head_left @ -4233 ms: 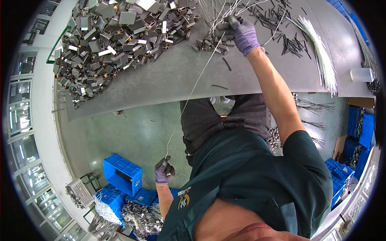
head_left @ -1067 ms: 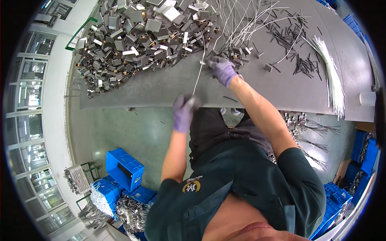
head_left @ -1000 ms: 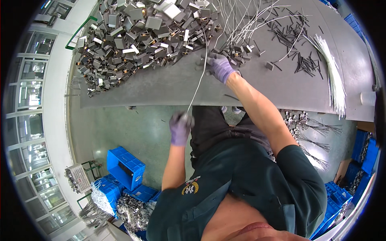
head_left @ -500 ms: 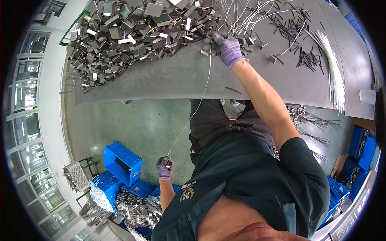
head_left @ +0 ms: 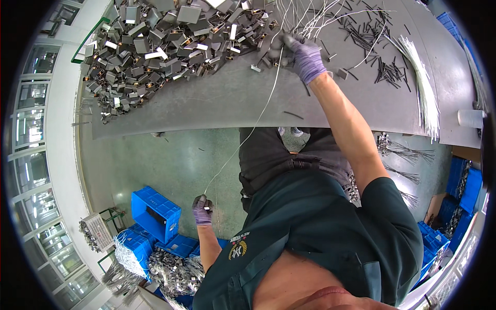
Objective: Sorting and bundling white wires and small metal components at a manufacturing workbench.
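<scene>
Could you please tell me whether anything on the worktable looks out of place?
One short black tube lies near the front edge of the grey table, so it looks stray, apart from the main scatter of black tubes farther right. I see no clear damage.

The gloved left hand point(head_left: 202, 210) pinches a white wire point(head_left: 268, 100) above the floor point(head_left: 173, 170); the wire (gently bowed) runs up to the gloved right hand point(head_left: 307, 56), over the table point(head_left: 206, 103), near grey boxes point(head_left: 168, 50).

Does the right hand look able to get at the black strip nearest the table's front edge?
Probably yes: nothing covers the black strip, the white wire passes left of it, and the right hand is nearby.
</scene>
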### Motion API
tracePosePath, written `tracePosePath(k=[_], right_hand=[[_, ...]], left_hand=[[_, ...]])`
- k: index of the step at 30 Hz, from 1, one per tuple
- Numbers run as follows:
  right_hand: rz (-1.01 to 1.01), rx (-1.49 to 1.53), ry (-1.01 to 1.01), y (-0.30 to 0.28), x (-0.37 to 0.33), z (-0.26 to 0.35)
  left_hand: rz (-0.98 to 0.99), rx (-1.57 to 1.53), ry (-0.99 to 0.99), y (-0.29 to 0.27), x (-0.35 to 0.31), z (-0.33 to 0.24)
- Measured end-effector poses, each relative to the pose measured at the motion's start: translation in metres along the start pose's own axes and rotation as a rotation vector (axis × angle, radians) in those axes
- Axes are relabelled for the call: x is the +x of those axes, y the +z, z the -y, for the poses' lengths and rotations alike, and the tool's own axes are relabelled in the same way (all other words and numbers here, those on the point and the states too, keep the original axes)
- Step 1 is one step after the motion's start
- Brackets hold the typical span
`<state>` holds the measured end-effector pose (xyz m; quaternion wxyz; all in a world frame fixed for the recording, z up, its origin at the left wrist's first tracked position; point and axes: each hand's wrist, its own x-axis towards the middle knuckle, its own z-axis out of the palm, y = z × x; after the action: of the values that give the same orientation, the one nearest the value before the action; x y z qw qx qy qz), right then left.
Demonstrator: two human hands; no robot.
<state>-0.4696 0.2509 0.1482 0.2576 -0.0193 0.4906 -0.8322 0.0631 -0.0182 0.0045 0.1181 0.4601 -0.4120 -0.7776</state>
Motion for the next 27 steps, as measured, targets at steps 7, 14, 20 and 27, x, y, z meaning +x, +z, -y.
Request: tracePosePath(k=[7,14,20,27], right_hand=[[-0.011,0.104,-0.084,-0.016,0.001,0.007],[0.173,-0.475,0.087,-0.026,-0.031,0.0],[0.198,-0.496,-0.117,-0.024,-0.053,0.019],[0.286,-0.751,-0.073,0.001,-0.077,-0.006]], left_hand=[[0.081,-0.061,-0.01,0.007,0.011,0.0],[0.219,-0.247,-0.122,0.054,0.021,0.003],[0.228,-0.148,-0.046,0.145,0.018,-0.011],[0.498,-0.168,-0.012,0.261,0.03,-0.035]])
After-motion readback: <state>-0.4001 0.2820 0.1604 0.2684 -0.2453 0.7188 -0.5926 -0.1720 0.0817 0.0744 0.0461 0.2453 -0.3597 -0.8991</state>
